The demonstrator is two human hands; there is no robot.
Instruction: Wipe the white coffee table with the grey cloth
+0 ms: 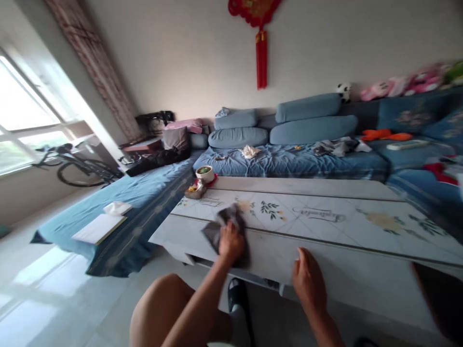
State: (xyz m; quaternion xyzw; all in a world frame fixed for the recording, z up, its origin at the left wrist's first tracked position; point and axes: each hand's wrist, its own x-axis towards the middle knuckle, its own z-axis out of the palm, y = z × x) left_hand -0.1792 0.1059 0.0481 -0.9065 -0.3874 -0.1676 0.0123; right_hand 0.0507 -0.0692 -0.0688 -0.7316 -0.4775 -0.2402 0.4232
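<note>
My left hand [231,241] presses a dark grey cloth [213,233] onto the tabletop, near the front edge at the left. Its fingers are closed over the cloth, which spreads out bunched and slightly blurred around them. Over the front edge of the long white coffee table [275,248] is my right hand [307,277], its fingers curled together with nothing visible in them. A printed runner with leaves, pale flowers and lettering [318,214] lies along the table's middle, just beyond both hands.
At the table's far left corner stand a white potted plant [205,174] and a small dish [195,191] with items in it. A dark object [439,294] sits at the right front. Blue sofas [304,161] border the table behind; a bicycle [83,166] stands by the window.
</note>
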